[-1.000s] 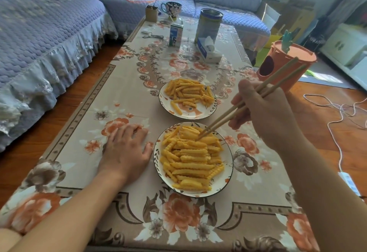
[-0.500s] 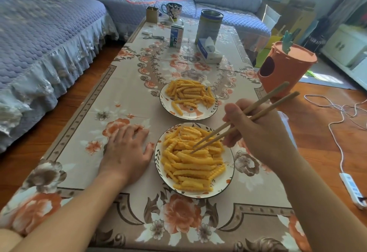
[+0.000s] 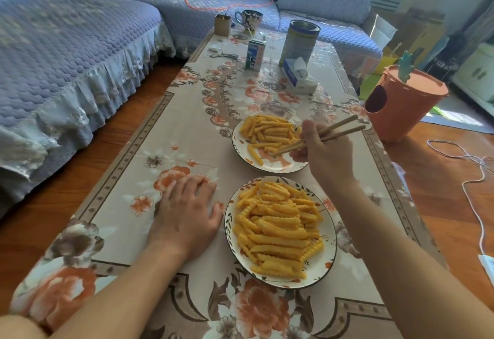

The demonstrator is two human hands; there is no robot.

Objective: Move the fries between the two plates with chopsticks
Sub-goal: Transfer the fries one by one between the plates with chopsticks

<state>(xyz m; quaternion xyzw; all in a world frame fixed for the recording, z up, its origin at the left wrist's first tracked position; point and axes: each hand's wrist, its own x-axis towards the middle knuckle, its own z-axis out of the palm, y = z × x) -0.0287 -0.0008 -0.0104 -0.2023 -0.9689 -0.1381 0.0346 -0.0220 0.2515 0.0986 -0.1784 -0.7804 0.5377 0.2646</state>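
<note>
The right hand (image 3: 324, 155) sits right of centre in the frame, its forearm running up from the lower right corner. Its fingers are curled round a pair of chopsticks (image 3: 318, 138), with the thumb raised at the top of the grip. The sticks slant from upper right down to lower left, their blunt ends pointing toward the orange bin (image 3: 401, 108) at the right edge and their tips low over the near part of the far plate (image 3: 240, 156), beside the fries (image 3: 267, 131) piled there. The tips lie close together; whether they hold a fry cannot be told.

The left hand (image 3: 187, 215) lies flat, palm down, on the flowered tablecloth (image 3: 133, 178) at centre left, fingers straight and slightly spread, thumb out toward the near plate (image 3: 330, 234) and just beside its rim. Its forearm comes in from the lower left corner.

The near plate, at lower centre, carries a larger heap of fries (image 3: 278, 229). The two plates stand near each other, the far one above and slightly right.

At the upper middle of the frame stand a tin (image 3: 300, 41), a small carton (image 3: 255, 55), a tissue pack (image 3: 298, 75) and a mug (image 3: 250, 20). A blue-covered sofa (image 3: 66, 57) fills the upper left.
</note>
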